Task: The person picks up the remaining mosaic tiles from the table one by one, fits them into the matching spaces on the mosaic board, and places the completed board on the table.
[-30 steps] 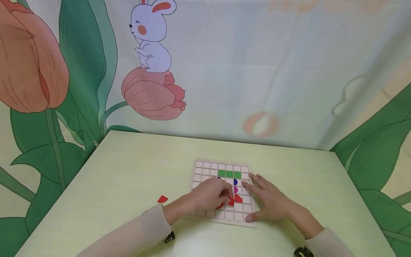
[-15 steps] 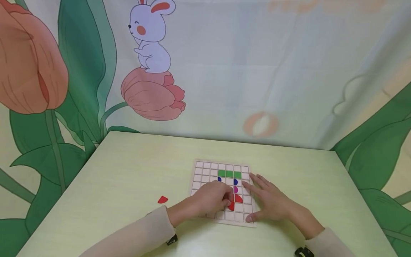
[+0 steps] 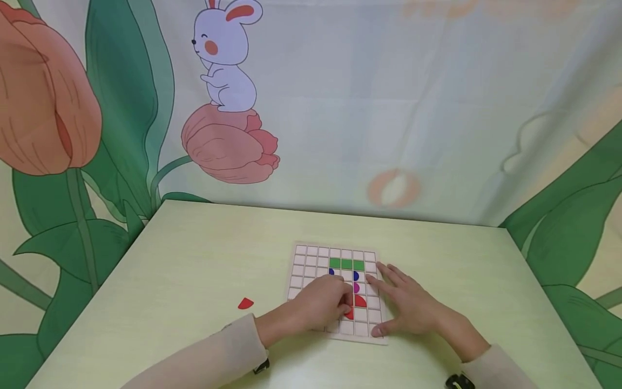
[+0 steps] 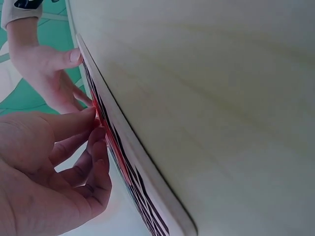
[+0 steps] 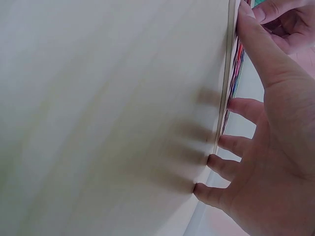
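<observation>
A pale square board (image 3: 358,338) with a grid of square cells lies on the table. Three green squares (image 3: 346,264) form a row near its far side, with blue (image 3: 356,276), magenta (image 3: 356,288) and red rounded pieces (image 3: 360,301) below. My left hand (image 3: 320,303) is over the middle of the board and hides several cells. In the left wrist view its thumb and curled fingers pinch at a red piece (image 4: 98,109) at the board's surface; the piece is mostly hidden. My right hand (image 3: 413,305) rests with spread fingers along the board's right edge, thumb on the near corner.
One loose red wedge-shaped piece (image 3: 245,303) lies on the pale table (image 3: 204,259), left of the board and close to my left forearm. Behind the table's far edge hangs a printed curtain (image 3: 330,108) with a rabbit and tulips.
My left hand has shifted slightly toward me over the board and now covers a red piece that showed under it earlier. The right hand stays at the board's edge.
</observation>
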The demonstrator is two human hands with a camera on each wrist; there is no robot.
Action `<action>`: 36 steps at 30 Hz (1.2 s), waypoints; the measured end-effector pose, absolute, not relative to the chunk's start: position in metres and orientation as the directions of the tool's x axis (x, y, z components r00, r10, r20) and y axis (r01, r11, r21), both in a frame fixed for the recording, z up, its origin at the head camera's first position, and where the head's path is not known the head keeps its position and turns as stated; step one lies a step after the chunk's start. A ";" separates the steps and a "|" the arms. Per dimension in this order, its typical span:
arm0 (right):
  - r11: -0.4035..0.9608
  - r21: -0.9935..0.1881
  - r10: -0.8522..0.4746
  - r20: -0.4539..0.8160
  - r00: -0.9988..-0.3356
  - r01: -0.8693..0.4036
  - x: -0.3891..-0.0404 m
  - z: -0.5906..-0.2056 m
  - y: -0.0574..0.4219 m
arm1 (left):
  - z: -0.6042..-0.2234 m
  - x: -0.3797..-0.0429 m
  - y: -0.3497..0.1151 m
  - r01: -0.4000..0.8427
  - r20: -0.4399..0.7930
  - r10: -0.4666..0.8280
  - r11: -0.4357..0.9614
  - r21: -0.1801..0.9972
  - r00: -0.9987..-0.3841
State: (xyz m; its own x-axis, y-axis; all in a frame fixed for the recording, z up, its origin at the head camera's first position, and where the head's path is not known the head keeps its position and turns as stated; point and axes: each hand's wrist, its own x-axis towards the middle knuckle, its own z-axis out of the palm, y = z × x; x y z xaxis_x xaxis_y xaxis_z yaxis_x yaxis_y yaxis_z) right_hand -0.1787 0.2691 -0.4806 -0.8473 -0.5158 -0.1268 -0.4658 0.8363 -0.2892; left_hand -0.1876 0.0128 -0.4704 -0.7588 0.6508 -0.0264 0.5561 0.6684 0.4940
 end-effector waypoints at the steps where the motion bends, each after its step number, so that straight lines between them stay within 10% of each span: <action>1: 0.836 -0.290 -0.516 -0.127 -0.847 -0.466 -0.179 -0.480 0.269 | -0.470 -0.188 0.013 0.561 -0.021 0.652 0.668 0.489 -0.758; 26: 0.838 -0.285 -0.513 -0.121 -0.850 -0.466 -0.183 -0.479 0.273 | -0.468 -0.193 0.009 0.670 0.002 0.729 0.628 0.396 -0.684; 36: 0.838 -0.317 -0.504 -0.136 -0.853 -0.445 -0.179 -0.482 0.268 | -0.452 -0.201 -0.034 0.572 -0.065 0.666 0.683 0.454 -0.743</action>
